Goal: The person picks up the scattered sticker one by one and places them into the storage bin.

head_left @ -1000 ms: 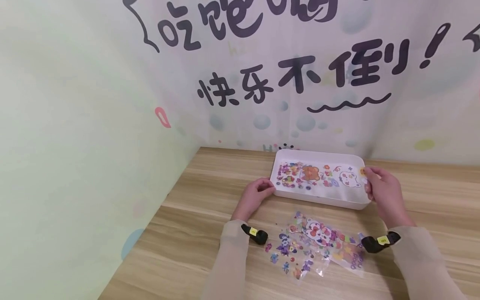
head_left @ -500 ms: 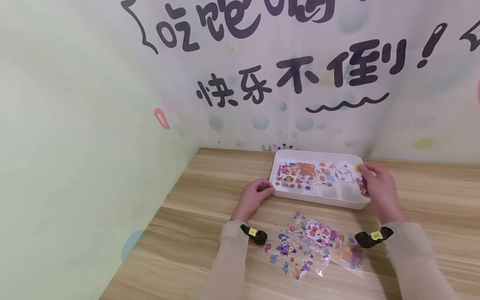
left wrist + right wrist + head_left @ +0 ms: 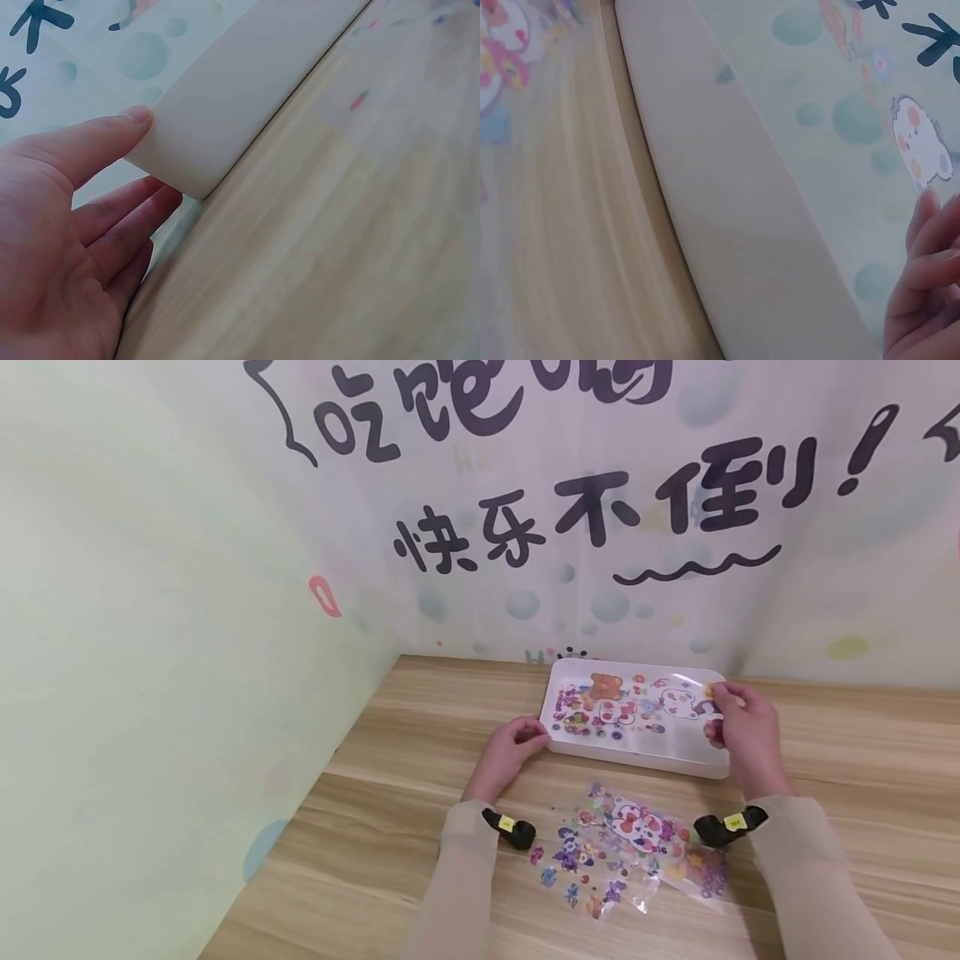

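Right of centre in the head view, against the printed cloth (image 3: 525, 510), we see the white tray (image 3: 637, 760) resting on the wooden table (image 3: 375, 760). At its near left corner our left hand (image 3: 510, 752) has a light hold: the left wrist view shows the thumb at the rim and the lower fingers loosely bent by the corner, while the forefinger is hidden. At the right end of the tray our right hand (image 3: 750, 735) pinches the edge of a clear sticker sheet (image 3: 678, 703) between thumb and forefinger, the other fingers curled in below. The sheet reaches leftward over the tray floor; in the right wrist view its white bear shows above the rim, so we judge that this end is raised. Small stickers (image 3: 572, 718) crowd the left part of the tray; which of them belong to the raised sheet we cannot tell. Lower in the frame, between the sleeves, more clear sheets (image 3: 637, 827) lie overlapping on the table.

To handle this well, we should keep our pinch at the very edge, off the printed shapes, and guide the thin film slowly so it neither creases nor drags its neighbours. Gentle pressure at the corner should steady the tray; squeezing harder might tip it.
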Available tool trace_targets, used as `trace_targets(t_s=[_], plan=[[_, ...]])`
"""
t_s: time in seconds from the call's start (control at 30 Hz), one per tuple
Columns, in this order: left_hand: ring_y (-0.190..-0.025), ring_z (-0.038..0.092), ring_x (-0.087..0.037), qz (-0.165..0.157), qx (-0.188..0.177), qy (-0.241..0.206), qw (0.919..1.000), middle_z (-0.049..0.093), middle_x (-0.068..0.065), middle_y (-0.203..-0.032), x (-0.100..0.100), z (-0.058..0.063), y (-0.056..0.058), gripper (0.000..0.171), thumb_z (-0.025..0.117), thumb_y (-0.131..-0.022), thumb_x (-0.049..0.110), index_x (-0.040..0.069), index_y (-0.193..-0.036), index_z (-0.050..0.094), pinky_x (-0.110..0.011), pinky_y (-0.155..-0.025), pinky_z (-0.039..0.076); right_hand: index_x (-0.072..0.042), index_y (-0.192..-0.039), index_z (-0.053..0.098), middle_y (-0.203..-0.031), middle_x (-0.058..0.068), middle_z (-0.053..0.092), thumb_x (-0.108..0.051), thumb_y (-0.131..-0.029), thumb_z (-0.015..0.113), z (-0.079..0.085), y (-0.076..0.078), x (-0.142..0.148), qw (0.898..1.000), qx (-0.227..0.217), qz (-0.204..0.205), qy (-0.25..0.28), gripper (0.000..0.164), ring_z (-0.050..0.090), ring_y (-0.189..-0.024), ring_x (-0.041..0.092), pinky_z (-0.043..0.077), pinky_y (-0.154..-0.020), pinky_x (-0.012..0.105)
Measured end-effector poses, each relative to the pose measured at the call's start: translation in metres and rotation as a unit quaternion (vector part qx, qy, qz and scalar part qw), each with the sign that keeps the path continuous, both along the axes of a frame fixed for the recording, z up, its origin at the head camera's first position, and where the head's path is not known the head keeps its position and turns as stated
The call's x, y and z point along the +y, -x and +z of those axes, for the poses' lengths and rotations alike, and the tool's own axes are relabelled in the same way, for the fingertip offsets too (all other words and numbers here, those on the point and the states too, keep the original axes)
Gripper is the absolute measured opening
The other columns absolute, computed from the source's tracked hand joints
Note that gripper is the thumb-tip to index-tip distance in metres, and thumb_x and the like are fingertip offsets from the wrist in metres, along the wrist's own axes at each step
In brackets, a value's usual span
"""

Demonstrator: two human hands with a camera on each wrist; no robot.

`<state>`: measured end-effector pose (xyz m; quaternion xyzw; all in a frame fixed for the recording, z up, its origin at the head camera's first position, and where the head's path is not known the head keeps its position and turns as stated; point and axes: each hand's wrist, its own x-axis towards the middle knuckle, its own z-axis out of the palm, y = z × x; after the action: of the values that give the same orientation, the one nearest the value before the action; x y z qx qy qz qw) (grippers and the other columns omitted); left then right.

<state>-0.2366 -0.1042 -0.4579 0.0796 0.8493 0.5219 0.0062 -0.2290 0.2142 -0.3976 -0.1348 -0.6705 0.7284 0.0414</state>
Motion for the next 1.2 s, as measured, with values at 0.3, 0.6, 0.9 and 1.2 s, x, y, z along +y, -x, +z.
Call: trace_targets(t_s=[0.3,0.6,0.9,1.2], plan=[[-0.097,0.052,-0.003,0.000,0.001,-0.003,1.0000,0.058,0.016,-0.107,0.001,0.000,0.000,0.010,0.063,-0.081,0.038,0.030,-0.086,0.060,-0.030,-0.089,0.039,-0.010,-0.121,0.041,-0.097,0.006,0.047,-0.041,-0.087,0.050,-0.007,0.003,-0.005,1.000,0.007,0.019,0.007,0.047,0.051,-0.052,0.010,0.045,-0.046,0.020],[-0.097,0.052,-0.002,0.000,0.002,0.000,1.0000,0.057,0.018,-0.106,0.002,-0.001,0.001,0.008,0.063,-0.081,0.037,0.031,-0.085,0.060,-0.029,-0.089,0.038,-0.010,-0.126,0.040,-0.101,0.005,0.046,-0.046,-0.086,0.048,-0.010,0.007,-0.003,0.999,-0.001,0.026,-0.021,0.054,0.056,-0.062,0.011,0.048,-0.050,0.021],[-0.099,0.052,-0.003,0.002,0.005,-0.001,1.0000,0.057,0.015,-0.109,0.000,-0.001,0.001,0.010,0.062,-0.081,0.039,0.030,-0.086,0.060,-0.030,-0.090,0.038,-0.014,-0.123,0.044,-0.103,0.004,0.046,-0.044,-0.087,0.047,-0.012,0.007,-0.001,0.998,0.007,0.049,-0.033,0.047,0.053,-0.069,0.010,0.050,-0.055,0.022],[-0.096,0.053,-0.004,-0.001,0.003,-0.005,1.0000,0.059,0.017,-0.101,0.001,0.000,0.001,0.010,0.062,-0.081,0.037,0.030,-0.087,0.060,-0.032,-0.089,0.039,-0.013,-0.133,0.036,-0.113,0.005,0.044,-0.049,-0.087,0.043,-0.012,0.007,-0.001,0.995,-0.010,0.073,-0.062,0.058,0.056,-0.084,0.009,0.050,-0.067,0.022]])
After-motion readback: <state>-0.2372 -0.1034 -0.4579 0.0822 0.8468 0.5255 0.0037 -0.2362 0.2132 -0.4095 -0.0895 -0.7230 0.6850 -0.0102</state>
